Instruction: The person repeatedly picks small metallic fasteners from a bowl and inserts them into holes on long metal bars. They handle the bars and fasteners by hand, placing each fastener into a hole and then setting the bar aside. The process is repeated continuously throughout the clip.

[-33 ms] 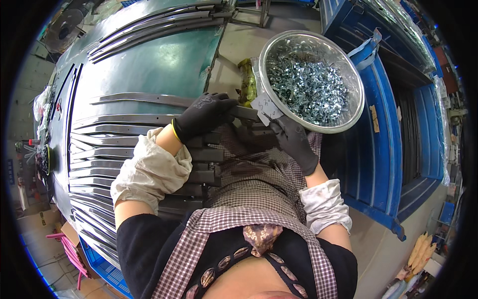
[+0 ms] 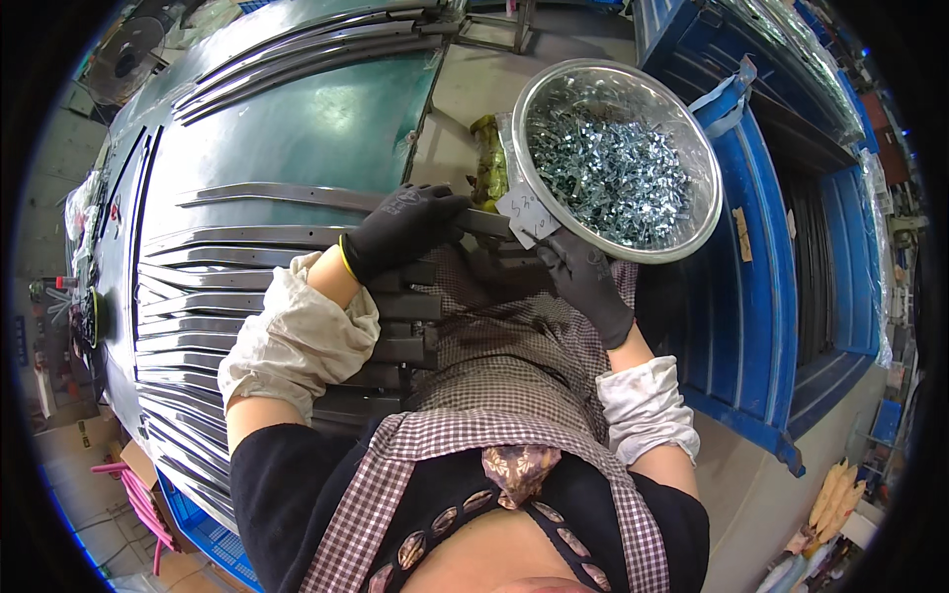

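While a round steel bowl (image 2: 554, 212) holds small shiny metal clips (image 2: 608, 168), the gloved left hand (image 2: 400, 229) lies pressed flat on a long dark metal strip (image 2: 297, 196). Right hand (image 2: 583, 282) curls under the bowl; its grip is unclear. More strips cover the green workbench (image 2: 306, 128), blue crates (image 2: 781, 296) beside.

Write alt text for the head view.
Seen from above, a person's black-gloved left hand rests on a long curved dark metal strip, one of many laid on a green table. The gloved right hand sits below a steel bowl full of small shiny metal clips.
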The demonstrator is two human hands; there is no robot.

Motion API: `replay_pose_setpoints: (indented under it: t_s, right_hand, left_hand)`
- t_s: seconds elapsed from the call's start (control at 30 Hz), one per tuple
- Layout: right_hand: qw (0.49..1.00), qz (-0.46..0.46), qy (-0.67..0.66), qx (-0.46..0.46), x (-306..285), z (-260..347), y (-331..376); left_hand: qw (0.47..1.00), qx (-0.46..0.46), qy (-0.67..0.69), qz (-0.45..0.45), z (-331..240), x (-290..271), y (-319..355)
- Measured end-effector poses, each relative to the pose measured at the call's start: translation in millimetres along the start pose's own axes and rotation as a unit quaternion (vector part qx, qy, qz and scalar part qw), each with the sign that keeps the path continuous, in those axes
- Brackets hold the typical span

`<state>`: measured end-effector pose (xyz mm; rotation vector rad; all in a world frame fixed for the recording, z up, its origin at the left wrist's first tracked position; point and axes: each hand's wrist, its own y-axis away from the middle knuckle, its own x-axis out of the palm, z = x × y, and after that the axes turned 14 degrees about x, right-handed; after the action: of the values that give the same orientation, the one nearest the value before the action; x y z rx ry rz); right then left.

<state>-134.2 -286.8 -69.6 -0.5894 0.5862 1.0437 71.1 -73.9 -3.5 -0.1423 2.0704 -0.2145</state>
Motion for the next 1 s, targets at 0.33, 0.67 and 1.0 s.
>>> replay_pose_setpoints:
  t_s: [0.33, 0.67, 1.0]
  right_hand:
    - [0.996, 0.049, 0.048, -0.065, 3, 4, -14]
    - [0.989, 0.039, 0.085, -0.111, -21, 14, -16]
    - [0.981, 0.008, 0.159, 0.114, -61, -55, -56]
  left_hand:
    - [0.999, 0.012, 0.023, 0.041, 13, 6, 3]
    - [0.994, -0.008, 0.106, 0.006, 7, -2, 2]
    - [0.991, -0.102, -0.038, -0.083, 85, -38, 65]
